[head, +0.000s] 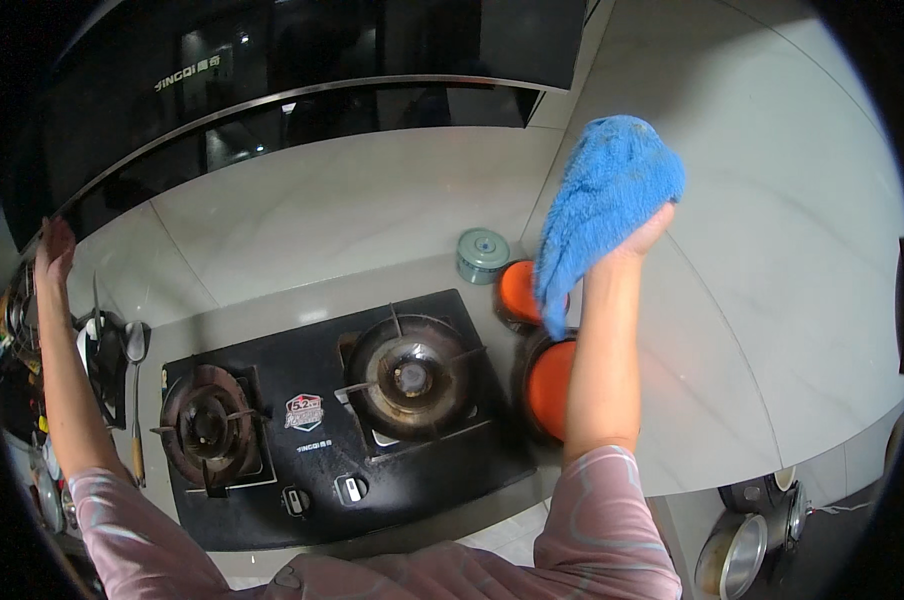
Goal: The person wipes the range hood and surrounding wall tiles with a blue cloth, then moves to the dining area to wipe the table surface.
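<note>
My right hand (pixel 649 231) is raised in front of the tiled side wall and grips a blue plush cleaning cloth (pixel 609 187). The cloth covers most of its fingers, and one end hangs down over the orange lids. At the far left, my left hand (pixel 56 247) is up at the lower left corner of the black range hood (pixel 392 45) and seems to touch it. How its fingers are bent is hard to make out. Below and between my arms lies a black two-burner gas stove (pixel 309 360), with no pot on either burner.
A green lidded jar (pixel 483 256) and two orange-lidded containers (pixel 549 390) stand right of the stove. A wooden-handled spatula (pixel 136 405) lies left of it, near crowded utensils. Metal pots (pixel 733 559) sit low at the right. The hood juts out above the stove.
</note>
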Available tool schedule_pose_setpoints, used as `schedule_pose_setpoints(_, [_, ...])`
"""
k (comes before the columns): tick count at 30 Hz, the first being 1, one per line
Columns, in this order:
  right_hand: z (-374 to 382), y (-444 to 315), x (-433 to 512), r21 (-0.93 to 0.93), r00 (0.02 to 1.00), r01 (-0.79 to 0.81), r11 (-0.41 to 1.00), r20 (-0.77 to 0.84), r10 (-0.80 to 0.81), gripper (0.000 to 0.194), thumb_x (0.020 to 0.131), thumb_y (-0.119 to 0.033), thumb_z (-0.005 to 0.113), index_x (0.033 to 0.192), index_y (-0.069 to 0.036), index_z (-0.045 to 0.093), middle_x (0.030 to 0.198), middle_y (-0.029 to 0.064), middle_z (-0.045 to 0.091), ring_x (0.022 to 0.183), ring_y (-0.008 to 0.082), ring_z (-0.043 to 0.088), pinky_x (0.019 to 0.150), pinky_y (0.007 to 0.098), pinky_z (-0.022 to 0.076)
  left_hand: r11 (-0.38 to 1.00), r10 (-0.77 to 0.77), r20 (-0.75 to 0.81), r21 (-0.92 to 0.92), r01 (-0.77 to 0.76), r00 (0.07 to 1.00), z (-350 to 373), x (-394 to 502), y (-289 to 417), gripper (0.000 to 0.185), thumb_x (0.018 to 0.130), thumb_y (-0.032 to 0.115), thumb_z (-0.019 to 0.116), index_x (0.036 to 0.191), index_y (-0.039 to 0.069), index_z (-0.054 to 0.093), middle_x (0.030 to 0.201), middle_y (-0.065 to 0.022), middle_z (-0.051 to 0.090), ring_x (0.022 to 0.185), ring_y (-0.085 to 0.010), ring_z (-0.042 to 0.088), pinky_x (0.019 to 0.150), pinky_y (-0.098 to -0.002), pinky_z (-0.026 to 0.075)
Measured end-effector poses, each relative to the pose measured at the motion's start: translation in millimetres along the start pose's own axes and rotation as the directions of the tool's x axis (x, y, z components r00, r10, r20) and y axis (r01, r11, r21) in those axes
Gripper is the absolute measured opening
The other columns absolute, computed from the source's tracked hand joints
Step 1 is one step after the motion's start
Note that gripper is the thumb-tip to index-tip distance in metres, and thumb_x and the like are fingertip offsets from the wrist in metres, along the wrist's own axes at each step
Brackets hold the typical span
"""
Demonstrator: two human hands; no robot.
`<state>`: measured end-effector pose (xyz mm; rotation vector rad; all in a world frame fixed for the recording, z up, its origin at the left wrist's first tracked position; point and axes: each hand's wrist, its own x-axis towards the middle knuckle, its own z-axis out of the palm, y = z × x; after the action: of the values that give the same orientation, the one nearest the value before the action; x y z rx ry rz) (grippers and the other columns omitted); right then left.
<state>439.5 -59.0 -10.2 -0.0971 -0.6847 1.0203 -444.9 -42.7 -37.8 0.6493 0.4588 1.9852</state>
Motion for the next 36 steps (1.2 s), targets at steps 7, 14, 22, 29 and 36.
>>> schedule_pose_setpoints(7, [7.2, 1.2, -53.2, 0.148, 0.928, -0.226, 0.963, 0.332, 0.167, 0.055, 0.091, -0.048, 0.034, 0.121, -0.006, 0.053, 0.116, 0.0160, 0.057, 0.102, 0.0293, 0.058, 0.084, 0.0440, 0.0522, 0.987, 0.159, -0.392, 0.034, -0.159, 0.906, 91.5, -35.0, -72.8, 0.028, 0.093, 0.022, 0.055, 0.110, 0.001, 0.060, 0.112, -0.0143, 0.061, 0.106, -0.0280, 0.056, 0.090, -0.0367, 0.048])
schedule_pose_setpoints(14, [30.2, 20.8, -79.3, 0.122, 0.874, -0.348, 0.930, 0.401, 0.274, 0.055, 0.092, -0.047, 0.035, 0.122, -0.006, 0.053, 0.118, 0.0160, 0.057, 0.104, 0.0299, 0.058, 0.085, 0.0437, 0.0520, 0.996, 0.091, -0.193, 0.022, -0.088, 0.977, 90.8, -47.5, -47.3, 0.033, 0.097, 0.020, 0.044, 0.115, -0.007, 0.052, 0.116, -0.0207, 0.057, 0.110, -0.0325, 0.053, 0.097, -0.0406, 0.044])
schedule_pose_setpoints(22, [50.5, 44.6, -94.5, 0.131, 0.830, -0.382, 0.915, 0.485, 0.277, 0.054, 0.092, -0.046, 0.035, 0.123, -0.005, 0.053, 0.120, 0.0160, 0.056, 0.107, 0.0302, 0.056, 0.089, 0.0452, 0.0488, 0.994, 0.103, -0.192, -0.001, -0.105, 0.976, 142.6, -82.4, -83.0, 0.045, 0.097, 0.020, 0.042, 0.127, -0.012, 0.037, 0.133, -0.0271, 0.043, 0.124, -0.0361, 0.042, 0.104, -0.0429, 0.035])
schedule_pose_setpoints(29, [82.0, 74.7, -110.8, 0.136, 0.749, -0.550, 0.824, 0.517, 0.414, 0.054, 0.093, -0.043, 0.034, 0.126, -0.003, 0.049, 0.123, 0.0164, 0.055, 0.109, 0.0302, 0.055, 0.090, 0.0457, 0.0483, 0.997, 0.021, -0.062, 0.078, -0.016, 0.998, 163.9, -126.7, -95.4, 0.053, 0.096, 0.022, 0.044, 0.135, -0.010, 0.028, 0.139, -0.0264, 0.035, 0.127, -0.0355, 0.039, 0.104, -0.0409, 0.037])
schedule_pose_setpoints(36, [97.5, 112.3, -129.0, 0.114, 0.709, -0.640, 0.760, 0.469, 0.527, 0.048, 0.096, -0.035, 0.031, 0.125, -0.002, 0.050, 0.121, 0.0151, 0.055, 0.108, 0.0286, 0.056, 0.091, 0.0428, 0.0479, 0.683, -0.543, 0.275, 0.694, 0.228, 0.793, 233.0, -267.1, -247.2, 0.068, 0.089, 0.060, 0.041, 0.129, 0.006, 0.047, 0.129, -0.0099, 0.052, 0.110, -0.0253, 0.053, 0.089, -0.0396, 0.046])
